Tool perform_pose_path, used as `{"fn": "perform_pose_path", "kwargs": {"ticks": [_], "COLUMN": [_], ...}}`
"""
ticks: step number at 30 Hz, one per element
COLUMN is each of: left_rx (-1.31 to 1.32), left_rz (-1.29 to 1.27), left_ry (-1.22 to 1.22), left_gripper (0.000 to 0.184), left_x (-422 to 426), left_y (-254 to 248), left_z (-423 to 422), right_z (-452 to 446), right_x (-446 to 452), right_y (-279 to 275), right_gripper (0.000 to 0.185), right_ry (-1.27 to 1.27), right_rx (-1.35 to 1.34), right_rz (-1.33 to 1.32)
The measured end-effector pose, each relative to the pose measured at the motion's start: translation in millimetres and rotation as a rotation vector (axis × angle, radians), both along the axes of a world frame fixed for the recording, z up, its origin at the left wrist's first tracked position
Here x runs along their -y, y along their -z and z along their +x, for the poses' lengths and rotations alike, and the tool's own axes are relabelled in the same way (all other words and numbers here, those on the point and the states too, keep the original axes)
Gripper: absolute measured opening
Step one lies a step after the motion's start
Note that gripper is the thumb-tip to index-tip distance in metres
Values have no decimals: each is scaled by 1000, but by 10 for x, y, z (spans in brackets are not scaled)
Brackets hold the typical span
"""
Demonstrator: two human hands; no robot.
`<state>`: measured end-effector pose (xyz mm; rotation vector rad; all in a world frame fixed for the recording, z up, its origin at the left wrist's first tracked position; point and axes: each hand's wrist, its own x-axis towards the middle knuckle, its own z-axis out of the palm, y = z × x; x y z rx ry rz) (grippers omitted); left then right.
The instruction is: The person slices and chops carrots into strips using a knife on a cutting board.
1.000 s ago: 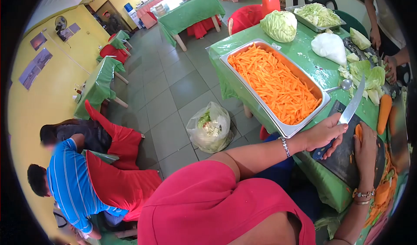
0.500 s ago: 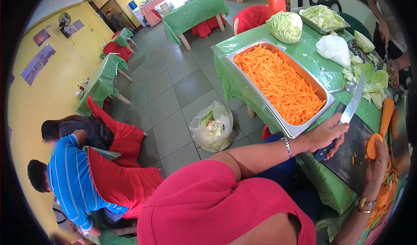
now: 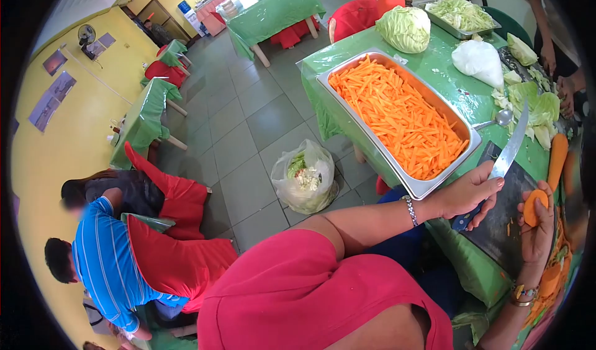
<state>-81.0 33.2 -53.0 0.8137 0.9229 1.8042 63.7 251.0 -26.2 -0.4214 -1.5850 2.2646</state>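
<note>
A large knife is in my left hand, its fingers closed round the dark blue handle and its blade angled up and away. My right hand holds an orange carrot piece with a flat cut face, above the right edge of the dark cutting board. Small carrot bits lie on the board. Beside it, a whole peeled carrot lies near the right hand. A deep metal tray full of carrot strips stands beyond the left hand.
The green-covered table also bears a cabbage, a white plastic bag, a spoon, cabbage leaves and a tray of shredded cabbage. Another person's hand is at right. A scrap bag sits on the floor.
My right hand has lifted from the board and turned over with the carrot piece, moving right. The knife stays in my left hand, nearly unmoved. The view has shifted slightly.
</note>
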Motion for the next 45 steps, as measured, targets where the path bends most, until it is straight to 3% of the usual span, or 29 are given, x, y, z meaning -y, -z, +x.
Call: {"fn": "perform_pose_path", "kwargs": {"ticks": [4,7,9,10,12,16,22,25,27,29,30,32,33,35,37,39,41,43,45], "left_rx": [-15,-34,-53,-62,-68,-133,-287,-245,-258,-294,-394,-639,-633,-1320,-1363,-1468,-1512,-1564,-1556], "left_rz": [17,19,10,10,8,-46,-108,-201,-294,-396,-455,-657,-649,-447,-404,-456,-546,-597,-606], "left_ry": [-8,7,14,14,11,4,-86,-93,-114,-151,-113,-47,-23,22,76,216,251,76,40], "left_gripper": [24,23,23,23,22,23,31,24,22,21,21,24,24,27,26,24,23,22,23], "left_x": [5,-15,-18,-25,-7,24,113,152,191,231,266,322,350,402,406,435,390,342,339], "left_y": [9,5,6,13,14,-45,-118,-129,-202,-363,-425,-665,-651,-614,-652,-648,-653,-632,-680], "left_z": [-2,-11,-22,-24,-13,8,98,208,273,358,353,397,400,389,425,440,408,332,324], "right_z": [18,37,5,3,-8,-136,-163,-62,76,231,366,591,662,784,842,880,817,752,783], "right_x": [-17,-122,-314,-364,-423,-584,-483,-408,-436,-446,-405,-233,-93,252,432,563,720,877,968], "right_y": [-42,15,195,222,247,293,150,52,35,-248,-436,-752,-742,-664,-479,-310,-197,-89,-18], "right_gripper": [38,32,32,32,38,40,26,29,33,38,38,37,37,36,37,38,45,50,54], "right_ry": [40,83,192,189,205,207,128,79,71,229,257,460,466,468,540,718,722,393,370], "right_rx": [9,-5,101,100,232,348,295,362,258,293,332,128,155,223,225,316,383,275,258], "right_rz": [-80,67,1309,1308,1750,1694,1716,1694,1672,1284,1289,1657,1661,1469,1459,1280,1316,1738,1658]}}
